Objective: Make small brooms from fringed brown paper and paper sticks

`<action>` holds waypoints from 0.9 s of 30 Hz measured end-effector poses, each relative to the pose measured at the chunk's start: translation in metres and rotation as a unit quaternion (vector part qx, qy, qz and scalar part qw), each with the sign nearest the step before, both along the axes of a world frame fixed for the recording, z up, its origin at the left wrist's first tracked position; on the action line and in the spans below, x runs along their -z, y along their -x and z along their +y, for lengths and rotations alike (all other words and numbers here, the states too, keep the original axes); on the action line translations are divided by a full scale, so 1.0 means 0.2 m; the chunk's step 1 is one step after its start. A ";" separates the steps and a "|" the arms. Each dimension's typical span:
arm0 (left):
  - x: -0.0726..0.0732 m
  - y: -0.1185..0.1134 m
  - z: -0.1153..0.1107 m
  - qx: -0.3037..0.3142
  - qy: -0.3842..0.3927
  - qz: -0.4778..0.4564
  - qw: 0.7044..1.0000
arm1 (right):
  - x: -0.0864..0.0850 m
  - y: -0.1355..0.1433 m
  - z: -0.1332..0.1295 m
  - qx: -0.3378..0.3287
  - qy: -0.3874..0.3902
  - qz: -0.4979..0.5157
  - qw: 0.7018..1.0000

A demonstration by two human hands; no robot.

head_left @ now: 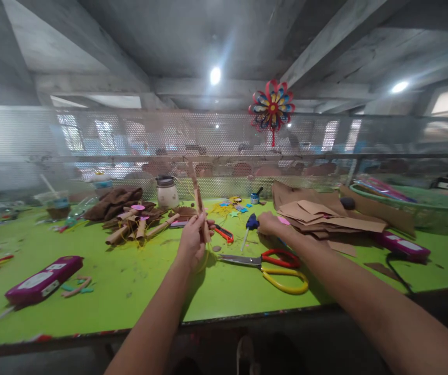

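Note:
My left hand (193, 240) is closed around a strip of rolled brown paper (197, 195), which stands up above the fingers. Thin yellow string hangs by this hand. My right hand (269, 224) reaches forward with its fingers curled at a blue glue gun (252, 222), a whitish glue stick poking out of it toward me; the grip is partly hidden. Between my forearms lie large scissors (265, 263) with one red and one yellow handle, blades pointing left. A red utility knife (224, 233) rests just right of my left hand.
Rolled brown paper tubes (140, 227) lie left, near a lidded jar (167, 191). Brown paper sheets (325, 216) are stacked right, before a green basket (422, 211). Purple power strips (44, 279) lie on both sides. A pinwheel (272, 108) hangs on the mesh screen (208, 135).

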State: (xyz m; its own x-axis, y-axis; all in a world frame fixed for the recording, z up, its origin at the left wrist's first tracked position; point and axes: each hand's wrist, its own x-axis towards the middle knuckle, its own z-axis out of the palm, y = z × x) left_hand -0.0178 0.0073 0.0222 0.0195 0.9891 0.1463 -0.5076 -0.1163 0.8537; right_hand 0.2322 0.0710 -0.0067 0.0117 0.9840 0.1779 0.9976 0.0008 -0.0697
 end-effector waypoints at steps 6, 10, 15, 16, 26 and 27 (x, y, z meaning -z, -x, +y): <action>0.01 0.00 0.00 0.022 0.002 0.011 1.000 | 0.08 0.06 0.04 0.058 -0.025 0.025 0.998; 0.01 0.00 -0.01 0.025 -0.006 -0.007 1.000 | 0.09 0.04 0.04 0.065 -0.048 0.066 0.995; 0.01 0.01 -0.01 0.031 0.006 -0.024 0.999 | 0.01 -0.01 0.01 0.069 -0.083 0.164 0.981; 0.01 0.02 -0.01 0.033 0.010 -0.025 0.999 | -0.03 -0.02 0.00 0.066 -0.092 0.187 0.976; 0.06 0.01 0.03 0.046 0.030 0.001 0.998 | -0.26 0.18 -0.38 -0.295 -0.038 0.549 0.781; 0.07 0.01 0.03 0.047 0.030 0.008 0.998 | -0.26 0.20 -0.40 -0.304 -0.031 0.541 0.784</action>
